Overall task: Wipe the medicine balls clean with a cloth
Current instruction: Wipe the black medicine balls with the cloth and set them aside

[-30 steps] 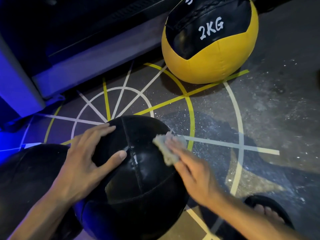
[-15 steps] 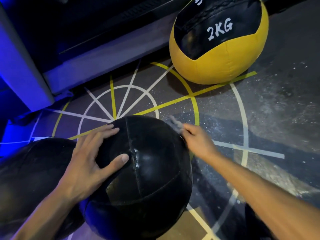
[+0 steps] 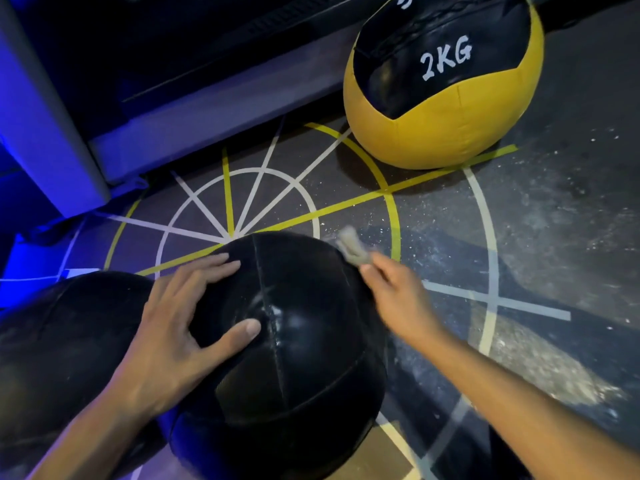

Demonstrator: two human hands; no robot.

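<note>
A black medicine ball sits on the floor right in front of me. My left hand rests flat on its upper left side, fingers spread, thumb near the seam. My right hand holds a small pale cloth against the ball's upper right edge; hand and cloth are blurred. A second black ball lies at the left, touching the first. A yellow and black ball marked 2KG stands apart at the back right.
The dark floor carries white and yellow painted circles and spokes and is dusted with white specks. A low blue-lit ledge and post run along the back left.
My right hand has swept the cloth from the ball's top front out to its far right edge, and sits a little lower and nearer than half a second ago. My left hand stays put.
</note>
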